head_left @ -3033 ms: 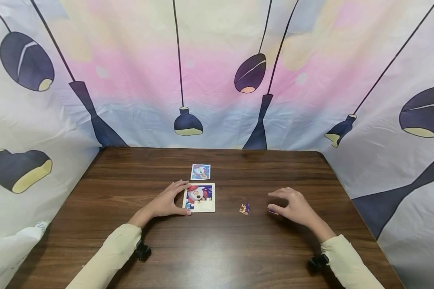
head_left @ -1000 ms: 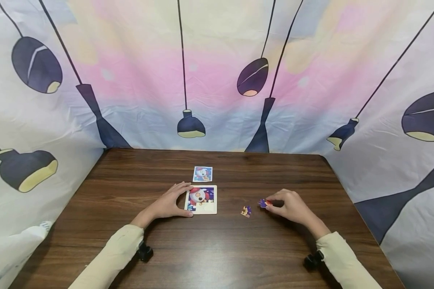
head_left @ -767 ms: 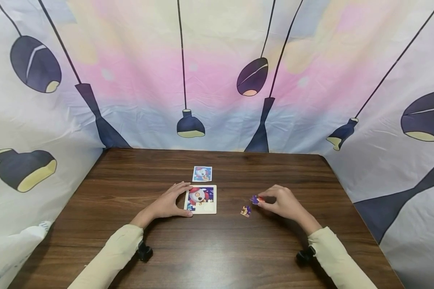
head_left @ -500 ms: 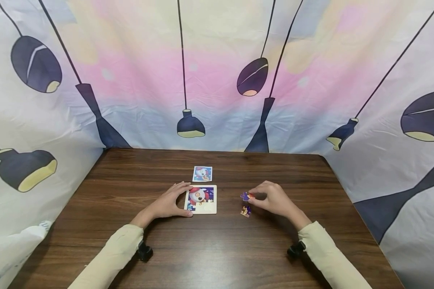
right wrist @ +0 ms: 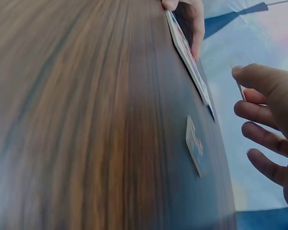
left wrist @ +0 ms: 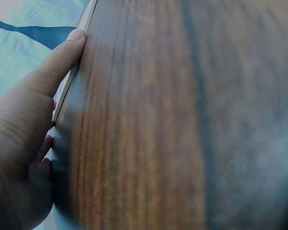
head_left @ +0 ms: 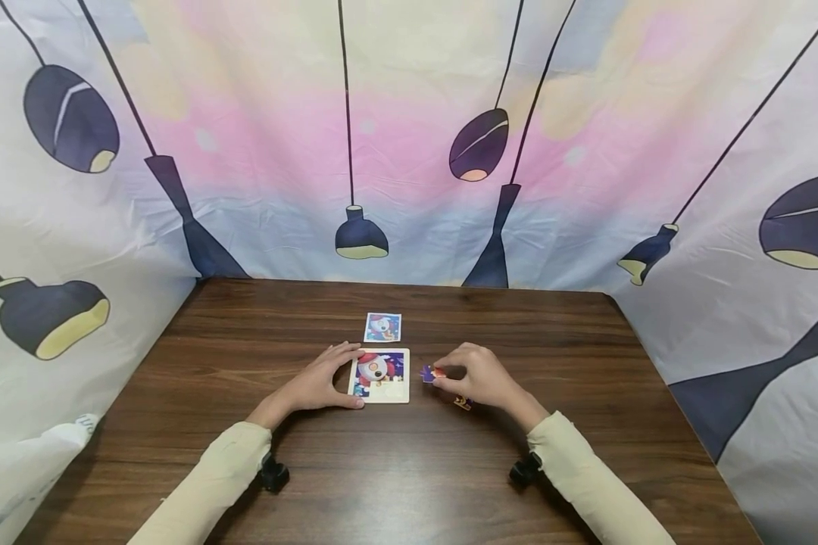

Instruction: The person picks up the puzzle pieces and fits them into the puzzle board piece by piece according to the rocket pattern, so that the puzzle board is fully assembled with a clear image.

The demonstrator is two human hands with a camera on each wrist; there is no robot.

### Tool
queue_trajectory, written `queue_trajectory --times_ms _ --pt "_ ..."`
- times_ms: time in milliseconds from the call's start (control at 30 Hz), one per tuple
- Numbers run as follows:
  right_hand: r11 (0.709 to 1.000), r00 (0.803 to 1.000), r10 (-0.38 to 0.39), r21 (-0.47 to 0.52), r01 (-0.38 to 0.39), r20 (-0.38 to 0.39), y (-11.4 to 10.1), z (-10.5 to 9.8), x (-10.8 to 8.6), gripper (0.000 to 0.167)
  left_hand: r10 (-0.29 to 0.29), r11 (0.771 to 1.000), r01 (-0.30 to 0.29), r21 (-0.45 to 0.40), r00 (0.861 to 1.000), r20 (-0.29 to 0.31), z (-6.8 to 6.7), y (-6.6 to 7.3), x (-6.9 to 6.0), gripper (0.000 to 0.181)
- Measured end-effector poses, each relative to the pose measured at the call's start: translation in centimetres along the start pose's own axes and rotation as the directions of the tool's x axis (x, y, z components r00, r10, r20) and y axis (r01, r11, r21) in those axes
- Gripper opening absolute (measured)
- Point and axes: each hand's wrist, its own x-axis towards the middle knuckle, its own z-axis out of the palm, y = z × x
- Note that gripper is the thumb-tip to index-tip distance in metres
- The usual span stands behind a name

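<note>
A square jigsaw puzzle board (head_left: 401,378), pale-rimmed with a cartoon picture and a bare patch at its lower right, lies on the table. My left hand (head_left: 313,381) holds its left side, thumb at the near corner and fingers at the far corner. Just right of the board, my right hand (head_left: 480,376) pinches a purple and orange puzzle piece (head_left: 428,374) between thumb and index finger. In the right wrist view that piece shows edge-on, raised off the table. A second puzzle piece (right wrist: 195,146) lies flat on the table, partly covered by my right hand in the head view.
Behind the board lies a small picture card (head_left: 382,328) with a similar cartoon. The brown wooden table (head_left: 259,318) ends at a curtain (head_left: 416,151) printed with lamps. At the far left sits a white bag-like thing (head_left: 48,458).
My right hand has taken up the purple and orange puzzle piece and carried it left, past the other piece, to beside the board. My left hand has stayed on the board.
</note>
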Motion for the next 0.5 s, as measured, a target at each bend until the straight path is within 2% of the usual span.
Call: queue_trajectory --times_ms 333,500 --pt "0.999 0.999 -0.038 0.013 0.038 0.021 -2.0 2.1 2.3 0.029 -0.011 1.000 0.011 0.007 1.000 0.007 0.0 -0.1 0.0 0.106" --pt "0.999 0.997 -0.046 0.015 0.045 0.061 -3.2 2.9 3.4 0.029 -0.028 1.000 0.028 0.015 1.000 0.011 0.0 -0.1 0.0 0.106"
